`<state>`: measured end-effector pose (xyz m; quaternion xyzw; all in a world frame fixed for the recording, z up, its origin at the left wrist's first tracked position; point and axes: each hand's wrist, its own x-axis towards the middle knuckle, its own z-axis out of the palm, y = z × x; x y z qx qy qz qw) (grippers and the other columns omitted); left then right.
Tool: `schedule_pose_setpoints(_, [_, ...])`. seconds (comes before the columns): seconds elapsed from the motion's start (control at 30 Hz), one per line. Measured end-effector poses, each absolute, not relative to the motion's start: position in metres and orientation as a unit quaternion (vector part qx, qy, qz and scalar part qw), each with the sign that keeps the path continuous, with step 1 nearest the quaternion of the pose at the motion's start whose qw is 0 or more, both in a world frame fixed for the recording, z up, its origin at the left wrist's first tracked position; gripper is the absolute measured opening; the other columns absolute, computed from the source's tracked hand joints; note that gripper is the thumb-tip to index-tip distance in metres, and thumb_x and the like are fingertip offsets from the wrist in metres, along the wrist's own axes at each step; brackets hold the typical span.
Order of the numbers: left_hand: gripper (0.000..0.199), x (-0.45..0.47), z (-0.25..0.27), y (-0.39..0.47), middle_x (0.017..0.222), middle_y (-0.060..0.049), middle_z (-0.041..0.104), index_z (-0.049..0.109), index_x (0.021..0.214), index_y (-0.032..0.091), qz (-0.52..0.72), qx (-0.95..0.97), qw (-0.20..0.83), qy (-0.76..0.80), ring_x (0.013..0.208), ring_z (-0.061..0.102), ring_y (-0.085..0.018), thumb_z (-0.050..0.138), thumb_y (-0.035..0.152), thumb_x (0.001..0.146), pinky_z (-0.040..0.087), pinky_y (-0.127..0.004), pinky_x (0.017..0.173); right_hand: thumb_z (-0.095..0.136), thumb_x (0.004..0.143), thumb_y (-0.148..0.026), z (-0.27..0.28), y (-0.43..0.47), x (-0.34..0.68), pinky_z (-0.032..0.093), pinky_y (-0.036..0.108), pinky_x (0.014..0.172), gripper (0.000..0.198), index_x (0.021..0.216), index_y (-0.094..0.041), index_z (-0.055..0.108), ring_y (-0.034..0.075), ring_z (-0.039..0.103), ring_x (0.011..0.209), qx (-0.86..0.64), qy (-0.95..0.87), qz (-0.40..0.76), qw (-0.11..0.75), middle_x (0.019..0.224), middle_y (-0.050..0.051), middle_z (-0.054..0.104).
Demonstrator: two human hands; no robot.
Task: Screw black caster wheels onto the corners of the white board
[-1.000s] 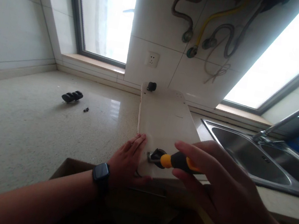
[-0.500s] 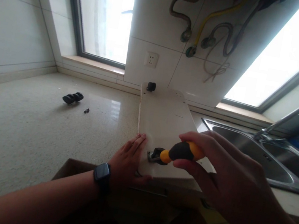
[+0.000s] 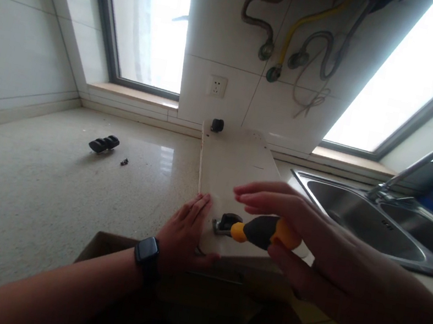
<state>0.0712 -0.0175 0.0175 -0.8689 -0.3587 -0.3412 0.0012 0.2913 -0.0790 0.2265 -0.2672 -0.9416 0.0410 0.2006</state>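
A white board (image 3: pixel 232 167) lies on the counter with a black caster (image 3: pixel 217 125) at its far left corner. Near its front edge stands another black caster (image 3: pixel 230 221) on a metal plate. My left hand (image 3: pixel 186 229), wearing a watch, rests with outstretched fingers on the board's left front corner, its thumb along the front edge. My right hand (image 3: pixel 311 240) has a yellow and black screwdriver (image 3: pixel 258 231) between thumb and fingers, with the fingers fairly straight above the handle. The screwdriver's shaft points left at the caster's plate; its tip is hard to make out.
On the counter (image 3: pixel 28 184) at left lie several black casters (image 3: pixel 104 144) in a row and a small pile of screws (image 3: pixel 124 162). To the right is a steel double sink (image 3: pixel 357 220) with a faucet (image 3: pixel 416 169). Pipes (image 3: pixel 289 35) and a socket (image 3: pixel 217 86) are on the wall.
My right hand's fingers have straightened and reached forward over the screwdriver handle, and the thumb has shifted toward its rear end. My left hand stays in place on the board.
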Motion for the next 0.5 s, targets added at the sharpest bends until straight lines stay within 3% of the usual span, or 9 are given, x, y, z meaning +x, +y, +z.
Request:
schedule_pose_setpoints(0.1, [0.102, 0.071, 0.018, -0.017, 0.155, -0.027, 0.039, 0.025, 0.155, 0.007, -0.339, -0.871, -0.004, -0.356, 0.149, 0.028, -0.045, 0.067, 0.064, 0.081, 0.032, -0.063, 0.118, 0.051, 0.098, -0.014, 0.227, -0.073, 0.294, 0.054, 0.023, 0.089, 0.04, 0.135, -0.028, 0.052, 0.014, 0.065, 0.115, -0.234, -0.947, 0.076, 0.209, 0.131, 0.005, 0.065])
schedule_pose_setpoints(0.27, [0.107, 0.072, 0.017, -0.017, 0.157, -0.029, 0.035, 0.021, 0.156, 0.006, -0.336, -0.87, -0.005, -0.36, 0.149, 0.027, -0.046, 0.068, 0.065, 0.08, 0.031, -0.064, 0.118, 0.066, 0.094, -0.036, 0.217, -0.071, 0.289, 0.051, 0.023, 0.065, 0.03, 0.121, -0.023, 0.062, 0.013, 0.07, 0.079, -0.291, -0.92, -0.065, 0.255, 0.099, 0.002, 0.075])
schedule_pose_setpoints(0.37, [0.108, 0.072, 0.017, -0.017, 0.157, -0.029, 0.034, 0.02, 0.156, 0.006, -0.339, -0.868, -0.007, -0.363, 0.149, 0.026, -0.046, 0.069, 0.063, 0.079, 0.032, -0.063, 0.117, 0.066, 0.092, -0.048, 0.214, -0.071, 0.283, 0.04, 0.028, 0.05, 0.028, 0.094, -0.02, 0.069, 0.013, 0.061, 0.056, -0.324, -0.887, -0.186, 0.27, 0.073, 0.0, 0.07])
schedule_pose_setpoints(0.5, [0.107, 0.071, 0.022, -0.019, 0.156, -0.028, 0.035, 0.025, 0.156, 0.006, -0.341, -0.866, -0.027, -0.365, 0.148, 0.028, -0.045, 0.071, 0.062, 0.077, 0.033, -0.062, 0.117, 0.059, 0.094, -0.045, 0.21, -0.071, 0.275, 0.036, 0.029, 0.047, 0.034, 0.072, -0.019, 0.065, 0.011, 0.053, 0.047, -0.36, -0.844, -0.258, 0.302, 0.059, 0.0, 0.062])
